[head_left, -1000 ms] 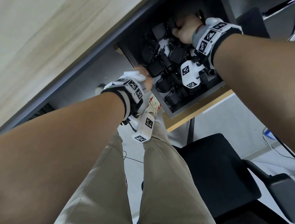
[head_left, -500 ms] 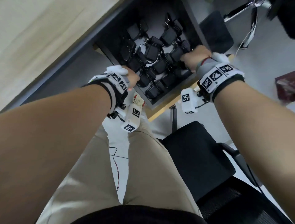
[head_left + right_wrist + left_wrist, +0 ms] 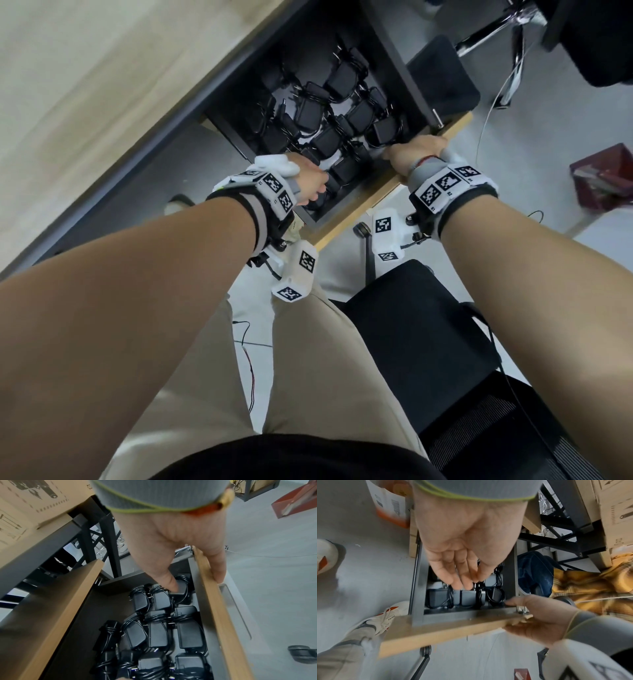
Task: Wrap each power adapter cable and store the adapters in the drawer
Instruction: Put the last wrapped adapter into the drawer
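Note:
The drawer (image 3: 370,202) stands pulled out under the desk, filled with several black power adapters (image 3: 342,80), each with its cable wound round it. My right hand (image 3: 418,150) grips the drawer's wooden front panel (image 3: 214,608) at its right end, thumb inside, fingers outside. My left hand (image 3: 313,185) reaches into the near left part of the drawer. In the left wrist view its fingers (image 3: 464,580) are straight and held together just above the front row of adapters (image 3: 468,597). It holds nothing.
The light wooden desk top (image 3: 85,85) overhangs the drawer. A black office chair (image 3: 411,325) stands to the right of my legs. A red box (image 3: 603,178) lies on the floor at right. Cardboard boxes (image 3: 618,507) are stacked beyond the drawer.
My right hand has come out from deep among the adapters and taken hold of the drawer's front panel. My left hand stays at the drawer's near left corner.

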Demonstrator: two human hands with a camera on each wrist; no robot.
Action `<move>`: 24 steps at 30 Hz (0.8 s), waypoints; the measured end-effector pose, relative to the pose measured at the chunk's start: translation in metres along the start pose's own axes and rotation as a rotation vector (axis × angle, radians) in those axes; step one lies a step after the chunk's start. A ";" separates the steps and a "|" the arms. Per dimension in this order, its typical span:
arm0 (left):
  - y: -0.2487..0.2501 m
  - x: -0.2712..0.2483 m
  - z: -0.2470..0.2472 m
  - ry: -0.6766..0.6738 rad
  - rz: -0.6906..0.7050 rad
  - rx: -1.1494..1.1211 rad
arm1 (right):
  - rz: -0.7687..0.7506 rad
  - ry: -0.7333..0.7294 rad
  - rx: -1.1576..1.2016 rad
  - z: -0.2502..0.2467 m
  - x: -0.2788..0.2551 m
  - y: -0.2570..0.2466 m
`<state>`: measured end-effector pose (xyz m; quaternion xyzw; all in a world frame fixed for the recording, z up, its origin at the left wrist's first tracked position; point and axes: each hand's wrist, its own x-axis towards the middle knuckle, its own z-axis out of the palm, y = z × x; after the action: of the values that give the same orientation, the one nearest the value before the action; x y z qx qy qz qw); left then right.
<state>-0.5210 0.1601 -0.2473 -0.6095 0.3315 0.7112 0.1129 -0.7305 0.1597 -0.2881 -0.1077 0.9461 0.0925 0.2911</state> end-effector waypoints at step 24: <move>-0.031 0.013 -0.026 0.469 0.118 0.491 | -0.864 -0.381 0.123 0.027 -0.067 -0.086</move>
<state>-0.4856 0.1643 -0.2703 -0.6910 0.5442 0.4561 0.1356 -0.6403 0.0933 -0.2815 -0.4550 0.7483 -0.0751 0.4769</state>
